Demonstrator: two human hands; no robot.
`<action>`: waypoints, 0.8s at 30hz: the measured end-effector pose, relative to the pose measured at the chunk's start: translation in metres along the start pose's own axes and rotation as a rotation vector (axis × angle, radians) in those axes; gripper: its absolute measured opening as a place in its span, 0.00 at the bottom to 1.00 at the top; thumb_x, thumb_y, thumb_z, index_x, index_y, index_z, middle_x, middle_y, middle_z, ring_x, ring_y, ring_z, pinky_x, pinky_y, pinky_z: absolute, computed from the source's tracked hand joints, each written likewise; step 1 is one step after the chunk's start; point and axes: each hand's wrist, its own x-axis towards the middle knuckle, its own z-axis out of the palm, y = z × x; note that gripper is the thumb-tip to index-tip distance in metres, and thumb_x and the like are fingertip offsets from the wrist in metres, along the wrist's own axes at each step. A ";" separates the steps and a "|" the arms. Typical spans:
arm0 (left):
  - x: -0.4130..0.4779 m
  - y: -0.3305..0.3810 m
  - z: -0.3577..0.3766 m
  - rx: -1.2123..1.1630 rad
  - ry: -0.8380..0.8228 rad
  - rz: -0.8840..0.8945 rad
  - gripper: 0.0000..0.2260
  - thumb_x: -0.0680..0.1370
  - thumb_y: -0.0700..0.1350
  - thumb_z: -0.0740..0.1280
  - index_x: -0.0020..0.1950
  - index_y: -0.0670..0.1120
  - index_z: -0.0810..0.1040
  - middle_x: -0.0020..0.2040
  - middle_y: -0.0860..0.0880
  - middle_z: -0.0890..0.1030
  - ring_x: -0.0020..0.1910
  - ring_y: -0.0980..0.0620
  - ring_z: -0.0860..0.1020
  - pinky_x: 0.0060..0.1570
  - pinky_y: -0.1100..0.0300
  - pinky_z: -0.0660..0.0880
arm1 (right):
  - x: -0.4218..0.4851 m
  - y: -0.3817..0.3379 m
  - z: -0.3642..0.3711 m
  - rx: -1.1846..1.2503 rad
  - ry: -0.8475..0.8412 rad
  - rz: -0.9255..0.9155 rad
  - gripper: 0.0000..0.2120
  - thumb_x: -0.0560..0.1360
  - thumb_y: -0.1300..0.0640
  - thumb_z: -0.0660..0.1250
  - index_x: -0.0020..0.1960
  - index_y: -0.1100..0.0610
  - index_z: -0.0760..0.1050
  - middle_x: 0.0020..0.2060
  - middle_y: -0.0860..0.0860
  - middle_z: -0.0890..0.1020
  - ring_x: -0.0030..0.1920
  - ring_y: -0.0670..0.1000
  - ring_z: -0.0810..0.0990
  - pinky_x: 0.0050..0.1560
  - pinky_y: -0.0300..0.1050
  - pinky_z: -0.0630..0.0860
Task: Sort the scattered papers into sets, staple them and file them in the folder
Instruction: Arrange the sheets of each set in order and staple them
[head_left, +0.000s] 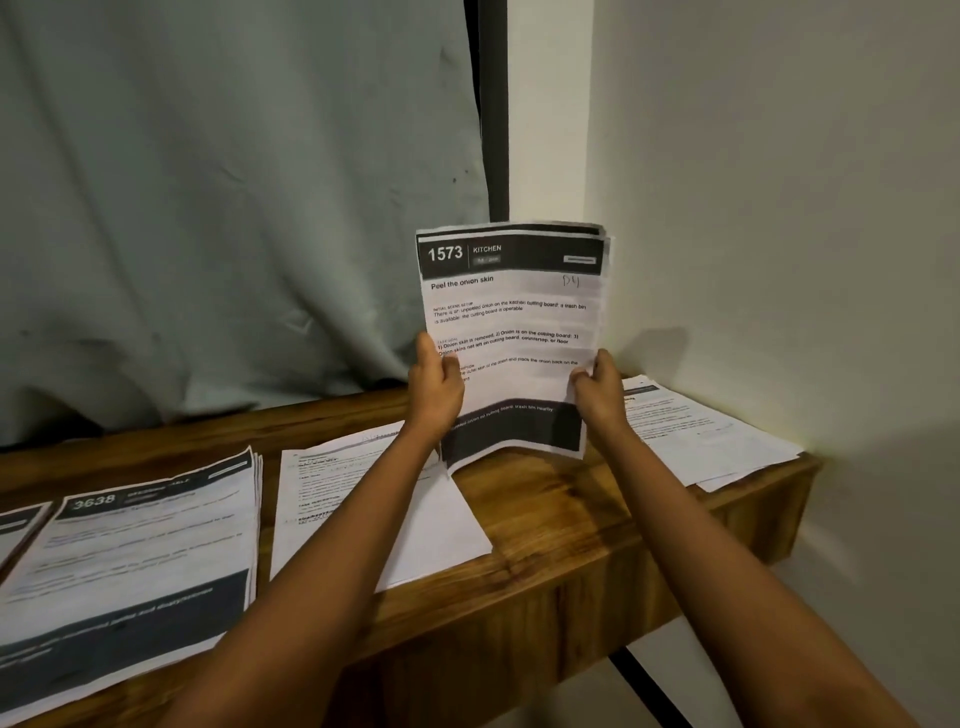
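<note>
I hold a set of papers (511, 317) upright above the wooden table (524, 582); its top sheet has a black header reading "1573 KITCHEN" and the title "Peel the onion skin". My left hand (435, 387) grips the set's left edge and my right hand (597, 389) grips its right edge. The set's bottom edge hangs just above the tabletop. A stack headed "3638" (140, 551) lies at the left. A white sheet (374, 499) lies in the middle under my left forearm. More sheets (701, 431) lie at the table's right end. No stapler or folder is in view.
A grey curtain (234, 208) hangs behind the table. A white wall (779, 208) closes off the right side, with a dark vertical post (492, 104) between curtain and wall. Another paper's corner (15, 530) shows at the far left edge.
</note>
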 end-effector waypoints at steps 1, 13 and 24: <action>0.002 0.003 0.000 0.001 0.001 0.013 0.13 0.83 0.38 0.56 0.67 0.40 0.61 0.67 0.44 0.73 0.62 0.46 0.75 0.51 0.63 0.74 | 0.001 -0.001 0.000 0.000 -0.001 -0.003 0.12 0.81 0.63 0.57 0.63 0.57 0.68 0.61 0.56 0.76 0.61 0.58 0.76 0.58 0.51 0.76; 0.000 -0.009 0.001 0.076 -0.070 -0.115 0.15 0.82 0.38 0.56 0.68 0.41 0.57 0.69 0.43 0.72 0.64 0.44 0.74 0.54 0.59 0.73 | -0.001 -0.001 -0.008 -0.059 -0.020 0.012 0.14 0.80 0.63 0.57 0.65 0.58 0.70 0.63 0.54 0.77 0.62 0.55 0.75 0.56 0.46 0.71; 0.016 0.007 -0.032 0.408 -0.054 -0.200 0.12 0.76 0.35 0.65 0.59 0.36 0.76 0.60 0.40 0.79 0.57 0.42 0.78 0.50 0.59 0.73 | 0.027 -0.017 -0.009 -0.596 -0.265 0.114 0.10 0.73 0.61 0.65 0.54 0.58 0.77 0.53 0.53 0.81 0.50 0.58 0.80 0.54 0.51 0.79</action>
